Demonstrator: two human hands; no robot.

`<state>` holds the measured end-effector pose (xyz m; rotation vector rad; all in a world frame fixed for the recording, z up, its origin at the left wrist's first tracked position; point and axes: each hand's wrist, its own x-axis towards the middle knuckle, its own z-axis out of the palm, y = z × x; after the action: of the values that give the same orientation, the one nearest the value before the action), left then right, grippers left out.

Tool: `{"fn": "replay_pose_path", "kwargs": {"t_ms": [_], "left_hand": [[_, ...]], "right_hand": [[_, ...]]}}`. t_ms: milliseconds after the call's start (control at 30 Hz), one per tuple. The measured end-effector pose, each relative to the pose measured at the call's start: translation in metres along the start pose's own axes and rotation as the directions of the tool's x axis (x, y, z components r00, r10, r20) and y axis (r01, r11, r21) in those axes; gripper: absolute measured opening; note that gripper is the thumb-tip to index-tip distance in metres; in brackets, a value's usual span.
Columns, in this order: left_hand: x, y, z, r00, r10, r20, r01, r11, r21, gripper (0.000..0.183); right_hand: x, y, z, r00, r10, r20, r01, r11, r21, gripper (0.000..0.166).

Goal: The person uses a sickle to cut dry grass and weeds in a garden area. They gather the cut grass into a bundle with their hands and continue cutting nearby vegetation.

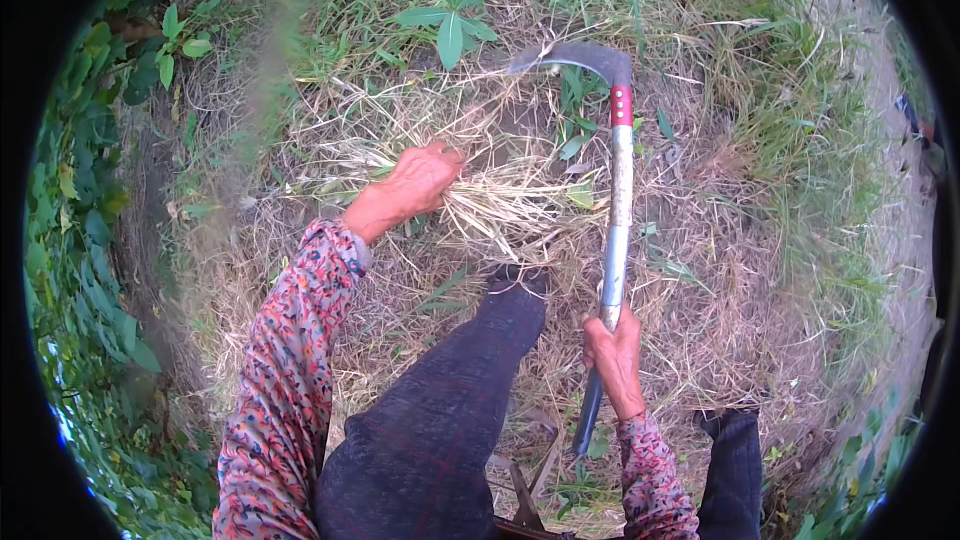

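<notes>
My right hand [615, 348] is closed around the lower part of a long-handled sickle [616, 187]. Its handle points away from me, and the curved metal blade [581, 56] bends to the left at the top, above a red collar with rivets. My left hand [424, 180] grips a bundle of dry grass [510, 206] in the middle of the view; stalks stick out on both sides of the fist. The fingertips are partly hidden by the hand and the straw. The blade lies beyond the bundle, close to the ground and some green leaves.
A broad-leaved green plant [450, 22] grows beyond the bundle. Leafy vines [90, 270] line the left edge, and taller grass [810, 127] stands at the right beside a bare dirt strip [904, 240]. My trousered legs are below, over dry grass litter.
</notes>
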<state>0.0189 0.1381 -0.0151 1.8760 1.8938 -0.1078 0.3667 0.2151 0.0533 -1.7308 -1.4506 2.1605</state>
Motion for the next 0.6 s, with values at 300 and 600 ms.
{"fn": "replay_pose_path", "kwargs": {"t_ms": [300,600], "left_hand": [[-0.031,0.015,0.001,0.994,0.082,-0.073,-0.079,0.996,0.039,0.032],[-0.172,0.083,0.084,0.952,-0.304,-0.041,0.290,0.934,-0.208,0.041]], "right_hand": [[-0.032,0.080,-0.018,0.982,-0.056,0.180,0.131,0.891,-0.435,0.019],[-0.068,0.040,-0.037,0.995,0.100,-0.024,-0.097,0.990,0.098,0.011]]}}
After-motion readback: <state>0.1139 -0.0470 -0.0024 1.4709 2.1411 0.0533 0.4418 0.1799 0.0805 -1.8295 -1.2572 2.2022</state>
